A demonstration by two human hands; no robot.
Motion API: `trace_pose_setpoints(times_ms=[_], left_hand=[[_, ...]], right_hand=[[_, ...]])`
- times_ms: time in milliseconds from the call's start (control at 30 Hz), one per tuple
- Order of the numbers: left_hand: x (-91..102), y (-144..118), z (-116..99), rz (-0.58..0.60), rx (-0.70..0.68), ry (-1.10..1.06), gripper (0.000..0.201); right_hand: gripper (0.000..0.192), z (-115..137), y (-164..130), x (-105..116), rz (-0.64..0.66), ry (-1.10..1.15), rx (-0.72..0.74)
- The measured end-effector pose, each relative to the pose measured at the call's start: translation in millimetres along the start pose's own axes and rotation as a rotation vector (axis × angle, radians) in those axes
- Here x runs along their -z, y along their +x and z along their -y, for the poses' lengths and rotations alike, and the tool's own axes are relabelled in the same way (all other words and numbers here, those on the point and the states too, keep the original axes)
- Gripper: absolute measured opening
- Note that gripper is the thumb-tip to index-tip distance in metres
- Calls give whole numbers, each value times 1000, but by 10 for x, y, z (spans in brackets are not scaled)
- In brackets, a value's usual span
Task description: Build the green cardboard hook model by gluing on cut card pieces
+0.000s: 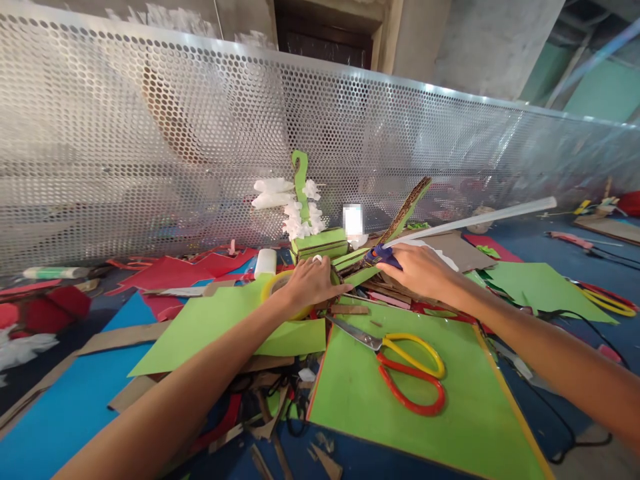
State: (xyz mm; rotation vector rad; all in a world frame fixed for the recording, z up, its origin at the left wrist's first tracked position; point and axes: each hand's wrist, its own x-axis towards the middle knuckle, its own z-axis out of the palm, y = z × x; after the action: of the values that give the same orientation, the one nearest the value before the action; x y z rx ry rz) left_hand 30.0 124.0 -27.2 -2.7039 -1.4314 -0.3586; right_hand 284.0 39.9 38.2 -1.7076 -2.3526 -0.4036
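scissors and scraps crowd a green cardboard build

scissors [400, 363] with red and yellow loops lie on a flat green board [450, 413] nearest the camera. behind them, the left hand [310, 283] presses flat and open on the green cardboard model [345, 257]. the right hand [420, 270] is closed around a blue glue gun [380, 255] with a long translucent stick [480, 219], its nozzle at the model. perforated metal sheet [150, 147] walls the desk behind.
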Motion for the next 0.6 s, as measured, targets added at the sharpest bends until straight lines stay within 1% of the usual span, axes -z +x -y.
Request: trace_pose_setpoints(times_ms=[133, 267, 367, 600], left_hand=[[20, 0, -12, 26, 3, 8, 78], [9, 2, -5, 6, 3, 10, 79], [-10, 11, 8, 14, -1, 18, 81], [-29, 15, 19, 6, -12, 11, 86]], right_hand=[[43, -41, -5, 19, 0, -34, -22], [44, 16, 1, -8, -14, -8, -3], [45, 57, 30, -29, -13, 19, -7], [43, 32, 21, -2, -4, -2, -6]])
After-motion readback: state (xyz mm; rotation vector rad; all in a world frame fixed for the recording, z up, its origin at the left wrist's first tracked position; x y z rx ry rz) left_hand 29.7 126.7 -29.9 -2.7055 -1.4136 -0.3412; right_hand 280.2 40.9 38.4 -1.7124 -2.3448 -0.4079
